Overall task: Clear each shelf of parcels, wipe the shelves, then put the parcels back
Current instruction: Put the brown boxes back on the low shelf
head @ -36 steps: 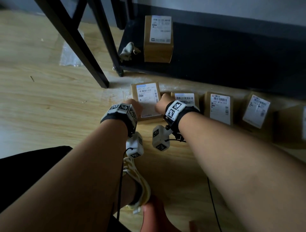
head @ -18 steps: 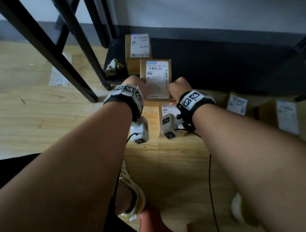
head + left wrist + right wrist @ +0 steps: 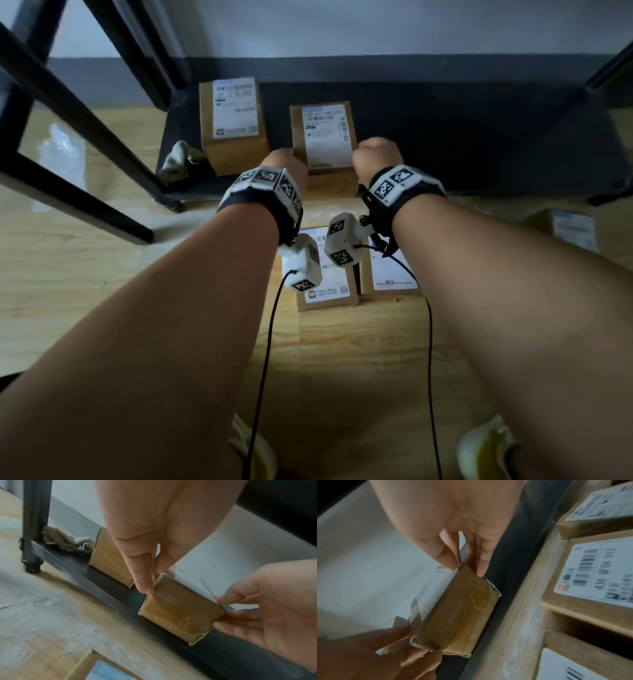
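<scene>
Two hands on one box [image 3: 323,137], one at each side. Left hand [image 3: 286,164] at its 9 o'clock edge, fingers [image 3: 145,580] pointing down against the side and the top corner. Right hand [image 3: 376,156] at its 3 o'clock edge, thumb on top and fingers along the side, pinching the corner [image 3: 471,568]. Both hands partly closed around that box.

Box sitting at the front edge of the dark bottom shelf [image 3: 462,137], label up. Just beside it at 10 o'clock, a second box [image 3: 233,123], also on the shelf, not touching the first. So two boxes on the shelf.

One crumpled rag [image 3: 176,161] at the shelf's left corner, next to the black leg [image 3: 33,524], at 9 o'clock from the second box.

On the wood floor [image 3: 102,274] in front of the shelf, at 6 o'clock from the held box, two more boxes [image 3: 325,287] side by side under the wrists. One more box [image 3: 572,228] far off at 3 o'clock. Three floor boxes counted in the head view; some may be hidden by the arms.

Two shoes [image 3: 486,448] at the bottom edge. Two black cords hanging from the wrist bands.
</scene>
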Available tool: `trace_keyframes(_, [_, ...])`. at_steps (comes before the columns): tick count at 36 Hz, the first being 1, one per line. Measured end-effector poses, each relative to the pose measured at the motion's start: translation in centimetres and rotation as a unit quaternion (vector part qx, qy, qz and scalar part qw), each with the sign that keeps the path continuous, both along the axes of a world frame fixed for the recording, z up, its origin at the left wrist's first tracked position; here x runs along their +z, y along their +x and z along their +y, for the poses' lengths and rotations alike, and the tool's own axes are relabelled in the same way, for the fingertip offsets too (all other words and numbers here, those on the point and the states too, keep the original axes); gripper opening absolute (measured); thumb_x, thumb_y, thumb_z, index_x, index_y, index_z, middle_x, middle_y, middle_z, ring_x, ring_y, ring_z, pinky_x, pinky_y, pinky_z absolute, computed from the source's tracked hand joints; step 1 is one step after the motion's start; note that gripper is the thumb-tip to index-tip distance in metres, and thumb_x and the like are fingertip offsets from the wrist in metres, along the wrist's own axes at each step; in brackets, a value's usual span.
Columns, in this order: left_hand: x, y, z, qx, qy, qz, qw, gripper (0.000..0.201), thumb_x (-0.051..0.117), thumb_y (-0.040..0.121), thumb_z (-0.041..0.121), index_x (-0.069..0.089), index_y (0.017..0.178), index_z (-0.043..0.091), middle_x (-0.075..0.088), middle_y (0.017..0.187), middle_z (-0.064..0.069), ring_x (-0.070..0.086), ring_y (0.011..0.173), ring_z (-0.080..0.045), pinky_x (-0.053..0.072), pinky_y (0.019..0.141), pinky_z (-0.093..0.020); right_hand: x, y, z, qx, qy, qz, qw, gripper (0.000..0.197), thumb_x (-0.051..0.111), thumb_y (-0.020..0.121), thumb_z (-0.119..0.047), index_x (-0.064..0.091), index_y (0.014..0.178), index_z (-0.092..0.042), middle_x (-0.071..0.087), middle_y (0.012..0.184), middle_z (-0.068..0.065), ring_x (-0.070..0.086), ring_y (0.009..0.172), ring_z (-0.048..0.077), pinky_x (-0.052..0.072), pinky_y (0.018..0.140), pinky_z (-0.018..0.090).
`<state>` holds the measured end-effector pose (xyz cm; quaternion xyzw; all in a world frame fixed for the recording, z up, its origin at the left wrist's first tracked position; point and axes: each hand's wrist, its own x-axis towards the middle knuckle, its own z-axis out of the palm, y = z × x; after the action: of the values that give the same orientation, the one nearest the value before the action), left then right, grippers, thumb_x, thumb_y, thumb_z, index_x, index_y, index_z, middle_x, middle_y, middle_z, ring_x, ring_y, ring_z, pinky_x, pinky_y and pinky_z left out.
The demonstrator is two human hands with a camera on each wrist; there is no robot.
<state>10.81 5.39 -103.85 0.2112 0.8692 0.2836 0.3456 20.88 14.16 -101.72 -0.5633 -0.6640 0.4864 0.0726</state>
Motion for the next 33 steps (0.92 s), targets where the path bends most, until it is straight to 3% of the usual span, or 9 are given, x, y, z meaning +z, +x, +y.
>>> trace_keyframes(5, [-0.4, -1.3, 1.2, 0.013, -0.017, 0.027, 0.999, 0.050, 0.036, 0.097, 0.004, 0.035, 0.146, 0.015, 0.043, 0.145, -0.010, 0.048, 0.126, -0.027, 0.042, 0.096, -0.027, -0.4, -1.6, 1.5, 0.020, -0.016, 0.036, 0.999, 0.051, 0.048, 0.091, -0.010, 0.049, 0.141, -0.018, 0.052, 0.142, 0.002, 0.051, 0.127, 0.021, 0.041, 0.106, 0.030])
trace_keyframes(7, [-0.7, -1.7, 1.4, 0.028, -0.004, 0.040, 0.999, 0.052, 0.033, 0.097, 0.004, 0.033, 0.148, 0.016, 0.042, 0.146, -0.009, 0.046, 0.127, -0.027, 0.038, 0.088, -0.025, -1.0, -2.2, 2.0, 0.033, -0.020, 0.038, 0.999, 0.054, 0.044, 0.092, -0.008, 0.045, 0.144, -0.021, 0.050, 0.143, 0.000, 0.050, 0.128, 0.021, 0.041, 0.106, 0.030])
trace_keyframes(11, [-1.2, -2.0, 1.3, 0.041, 0.016, 0.050, 0.998, 0.055, 0.033, 0.095, 0.002, 0.032, 0.148, 0.016, 0.040, 0.147, -0.008, 0.042, 0.131, -0.025, 0.036, 0.096, -0.027, -1.3, -3.1, 2.1, 0.060, -0.030, 0.048, 0.997, 0.062, 0.041, 0.091, -0.001, 0.036, 0.149, -0.025, 0.047, 0.146, -0.002, 0.048, 0.129, 0.018, 0.040, 0.104, 0.025])
trace_keyframes(17, [-1.7, -1.7, -0.1, 0.026, -0.004, 0.050, 0.998, 0.058, 0.036, 0.094, 0.001, 0.028, 0.149, 0.019, 0.039, 0.148, -0.007, 0.046, 0.127, -0.022, 0.036, 0.077, -0.017, -2.3, -2.0, 1.4, 0.027, -0.021, 0.022, 0.999, 0.065, 0.051, 0.091, -0.008, 0.031, 0.150, -0.023, 0.038, 0.151, 0.001, 0.042, 0.134, 0.020, 0.038, 0.105, 0.029])
trace_keyframes(25, [-1.9, 0.5, -4.6, -0.046, -0.051, 0.054, 0.996, 0.053, 0.037, 0.096, 0.004, 0.031, 0.148, 0.015, 0.041, 0.146, -0.011, 0.050, 0.121, -0.023, 0.040, 0.082, -0.021, -2.8, 2.1, -2.2, 0.075, -0.003, -0.078, 0.994, 0.038, 0.051, 0.094, -0.013, 0.058, 0.131, -0.015, 0.058, 0.133, 0.004, 0.055, 0.120, 0.023, 0.045, 0.097, 0.029])
trace_keyframes(28, [-3.2, 1.8, -6.5, -0.054, -0.062, 0.034, 0.996, 0.056, 0.037, 0.096, 0.002, 0.030, 0.149, 0.018, 0.045, 0.143, -0.008, 0.051, 0.075, -0.008, 0.039, 0.056, -0.015, -3.3, 3.5, -4.6, 0.117, -0.007, -0.134, 0.984, 0.028, 0.050, 0.093, -0.014, 0.064, 0.118, -0.008, 0.064, 0.120, 0.009, 0.061, 0.106, 0.027, 0.047, 0.080, 0.029])
trace_keyframes(29, [-3.4, 2.3, -7.1, -0.054, -0.069, 0.021, 0.996, 0.056, 0.037, 0.096, 0.001, 0.030, 0.148, 0.019, 0.045, 0.143, -0.008, 0.049, 0.070, -0.005, 0.039, 0.054, -0.015, -3.6, 3.9, -5.3, 0.127, -0.008, -0.155, 0.980, 0.027, 0.050, 0.093, -0.015, 0.064, 0.115, -0.006, 0.065, 0.115, 0.010, 0.062, 0.100, 0.027, 0.047, 0.076, 0.029])
trace_keyframes(31, [-4.2, 3.1, -8.3, -0.053, -0.087, 0.008, 0.995, 0.057, 0.037, 0.095, 0.001, 0.031, 0.148, 0.021, 0.044, 0.144, -0.007, 0.057, 0.088, -0.013, 0.044, 0.067, -0.021, -3.9, 4.7, -6.7, 0.130, -0.009, -0.198, 0.971, 0.025, 0.050, 0.095, -0.018, 0.062, 0.113, -0.005, 0.066, 0.102, 0.009, 0.062, 0.081, 0.023, 0.050, 0.068, 0.031])
trace_keyframes(33, [-4.9, 3.8, -9.3, -0.051, -0.122, 0.009, 0.991, 0.056, 0.037, 0.095, 0.003, 0.030, 0.148, 0.020, 0.042, 0.146, -0.007, 0.053, 0.117, -0.022, 0.042, 0.080, -0.026, -4.1, 5.4, -7.9, 0.134, -0.002, -0.231, 0.964, 0.030, 0.049, 0.097, -0.019, 0.057, 0.122, -0.005, 0.064, 0.102, 0.008, 0.060, 0.077, 0.020, 0.048, 0.060, 0.028])
